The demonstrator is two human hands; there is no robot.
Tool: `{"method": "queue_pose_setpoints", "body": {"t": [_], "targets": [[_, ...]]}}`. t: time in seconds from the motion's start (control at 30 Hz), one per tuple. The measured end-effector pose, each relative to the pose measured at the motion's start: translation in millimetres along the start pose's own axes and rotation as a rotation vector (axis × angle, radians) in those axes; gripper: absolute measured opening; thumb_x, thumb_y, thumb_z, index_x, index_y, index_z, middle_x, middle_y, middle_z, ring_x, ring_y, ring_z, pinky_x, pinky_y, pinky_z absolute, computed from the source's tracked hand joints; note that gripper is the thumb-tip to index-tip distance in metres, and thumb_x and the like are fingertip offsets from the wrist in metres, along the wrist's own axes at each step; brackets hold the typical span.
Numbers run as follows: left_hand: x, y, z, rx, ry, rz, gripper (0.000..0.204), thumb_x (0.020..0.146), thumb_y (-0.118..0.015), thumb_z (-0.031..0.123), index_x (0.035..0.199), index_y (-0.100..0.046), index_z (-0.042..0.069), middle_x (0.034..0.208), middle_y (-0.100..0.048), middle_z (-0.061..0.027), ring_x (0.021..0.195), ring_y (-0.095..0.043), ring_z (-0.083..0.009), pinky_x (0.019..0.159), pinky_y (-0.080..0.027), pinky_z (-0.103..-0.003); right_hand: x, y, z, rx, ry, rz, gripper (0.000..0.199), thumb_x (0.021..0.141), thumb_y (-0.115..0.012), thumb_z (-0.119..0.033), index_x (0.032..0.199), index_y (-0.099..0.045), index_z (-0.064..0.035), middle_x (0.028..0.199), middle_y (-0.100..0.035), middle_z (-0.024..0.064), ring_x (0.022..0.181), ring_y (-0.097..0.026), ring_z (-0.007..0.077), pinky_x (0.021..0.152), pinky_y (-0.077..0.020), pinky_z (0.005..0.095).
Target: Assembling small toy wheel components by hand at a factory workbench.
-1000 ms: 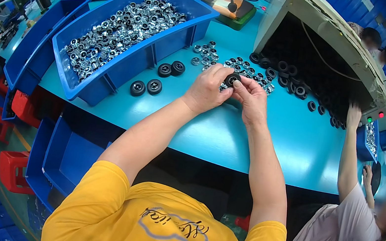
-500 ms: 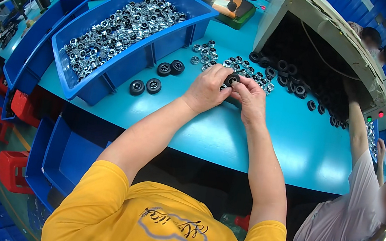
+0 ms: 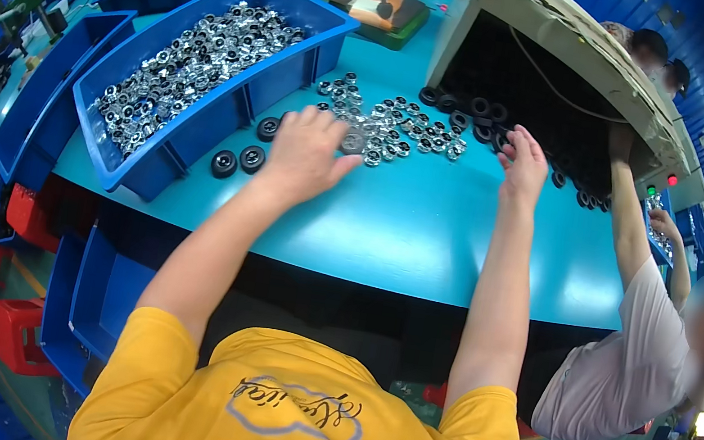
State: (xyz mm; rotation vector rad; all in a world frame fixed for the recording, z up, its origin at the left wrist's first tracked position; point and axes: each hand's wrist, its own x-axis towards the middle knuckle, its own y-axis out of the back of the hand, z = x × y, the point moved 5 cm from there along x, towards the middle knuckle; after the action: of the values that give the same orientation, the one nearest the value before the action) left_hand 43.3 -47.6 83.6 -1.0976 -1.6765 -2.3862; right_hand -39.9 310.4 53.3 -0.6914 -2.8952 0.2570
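My left hand (image 3: 311,157) hovers low over the turquoise table, palm down, fingers stretched and thumb apart; whatever lies under it is hidden. Beside its fingers lies a black-tyred wheel (image 3: 267,128), and two more wheels (image 3: 238,162) sit a little nearer me. A blurred silver hub (image 3: 353,141) shows just off the left thumb, among scattered chrome hubs (image 3: 402,126). My right hand (image 3: 521,165) is raised at the edge of a heap of black rubber tyres (image 3: 481,119). Its fingers are bent with a gap to the thumb, and I see nothing between them.
A blue bin (image 3: 185,118) full of chrome hubs stands at the left. The tyres spill from a pale, open-fronted housing (image 3: 464,18) with lit lamps. At the right a co-worker's arm (image 3: 631,212) reaches into it. An orange-topped block on a green base (image 3: 386,20) sits at the back.
My hands have parted: the left went left toward the wheels, the right moved right to the tyres. The wheel they held together is no longer visible in either. The view has shifted slightly.
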Motion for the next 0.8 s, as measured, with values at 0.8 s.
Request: {"method": "queue_pose_setpoints", "body": {"t": [0.8], "targets": [[-4, -7, 21, -0.534, 0.131, -0.022, 0.027, 0.09, -0.067, 0.013, 0.115, -0.067, 0.003, 0.097, -0.065, -0.0097, 0.092, -0.062, -0.0238, 0.076, -0.05, -0.036, -37, -12, -12, -0.961, 0.822, -0.07, 0.022, 0.076, -0.079, -0.014, 0.096, -0.072, -0.01, 0.107, -0.06, 0.01, 0.101, -0.058, 0.0327, 0.085, -0.0501, 0.0422]]}}
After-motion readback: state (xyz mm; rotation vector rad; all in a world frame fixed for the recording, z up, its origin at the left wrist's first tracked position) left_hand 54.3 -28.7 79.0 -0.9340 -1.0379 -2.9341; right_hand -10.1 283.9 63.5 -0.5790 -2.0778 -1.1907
